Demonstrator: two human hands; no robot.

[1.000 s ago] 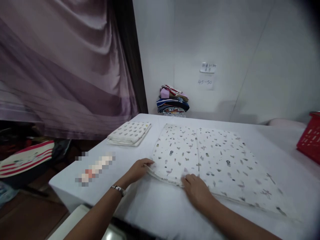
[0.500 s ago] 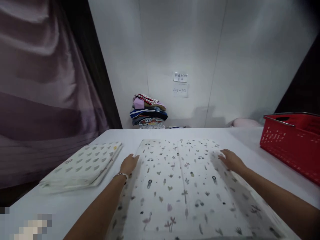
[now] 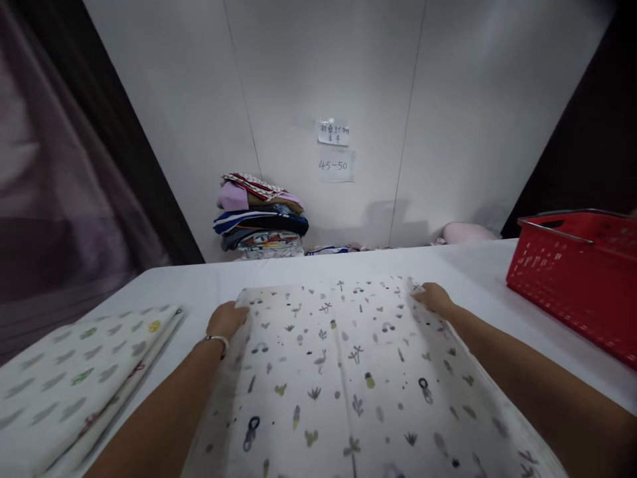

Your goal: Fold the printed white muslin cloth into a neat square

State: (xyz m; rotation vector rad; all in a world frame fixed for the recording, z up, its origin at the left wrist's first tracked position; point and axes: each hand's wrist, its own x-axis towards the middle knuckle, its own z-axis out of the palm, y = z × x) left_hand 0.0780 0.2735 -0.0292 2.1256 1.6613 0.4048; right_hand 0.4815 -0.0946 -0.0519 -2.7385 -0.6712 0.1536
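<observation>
A white cloth printed with small cacti and flamingos (image 3: 343, 372) lies flat on the white table (image 3: 318, 269), reaching from the near edge to mid-table. My left hand (image 3: 226, 320), a bracelet on its wrist, grips the cloth's far left corner with curled fingers. At the far right corner my right hand (image 3: 432, 298) pinches the cloth the same way. Both forearms lie along the cloth's sides.
A folded white cloth with green prints (image 3: 79, 378) lies at the near left. A red plastic basket (image 3: 577, 279) stands on the right. Beyond the table, a stack of folded clothes (image 3: 261, 219) rests against the white wall, under paper notes (image 3: 334, 149). A purple curtain (image 3: 60, 219) hangs left.
My hands moved from the cloth's near edge up to its far corners. The view swung right, bringing the red basket in.
</observation>
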